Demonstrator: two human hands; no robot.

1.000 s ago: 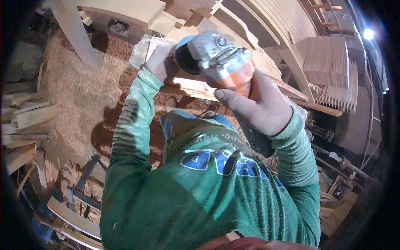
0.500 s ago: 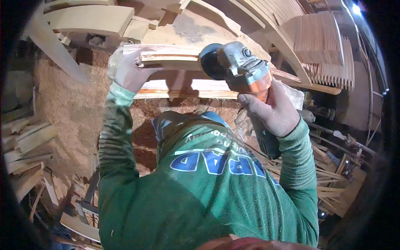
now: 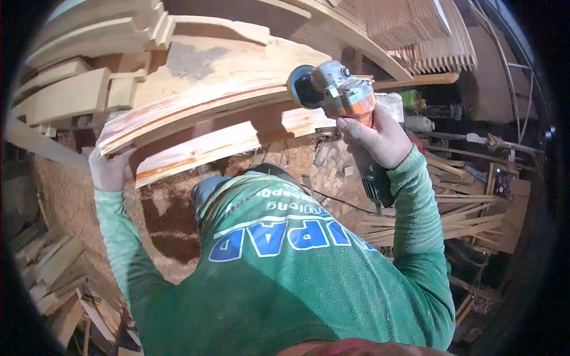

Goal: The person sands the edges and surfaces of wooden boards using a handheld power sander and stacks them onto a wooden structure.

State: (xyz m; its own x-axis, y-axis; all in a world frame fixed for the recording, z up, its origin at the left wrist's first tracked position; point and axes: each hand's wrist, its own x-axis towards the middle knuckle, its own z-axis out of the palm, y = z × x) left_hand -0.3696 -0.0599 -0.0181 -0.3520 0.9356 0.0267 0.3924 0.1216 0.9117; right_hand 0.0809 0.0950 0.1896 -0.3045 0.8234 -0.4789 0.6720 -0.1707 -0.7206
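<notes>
My right hand [image 3: 383,137] is wrapped round the orange-and-dark body of an angle grinder [image 3: 351,102]. Its round disc [image 3: 301,87] sits right at the edge of a long, gently curved wooden piece [image 3: 205,117], overlapping its right part in this view. At the far left end of that piece, my left hand [image 3: 111,169] grips it from beneath, the fingers partly hidden by the wood. Below the piece runs a second pale wooden face [image 3: 222,149] with a reddish streak, the grinder's shadow falling across it.
Cut curved blocks [image 3: 68,101] lie on the wooden worktop [image 3: 237,62] at the back left. Slatted wood stacks [image 3: 409,24] stand at the top right. Offcuts pile up at right [image 3: 457,207] and lower left [image 3: 59,261]. Sawdust [image 3: 65,190] covers the floor, and a dark cord [image 3: 341,200] trails below the grinder.
My left hand has moved left and toward me along with the wooden piece's end, so the piece now slants and shows more of its length. The grinder stays near its edge.
</notes>
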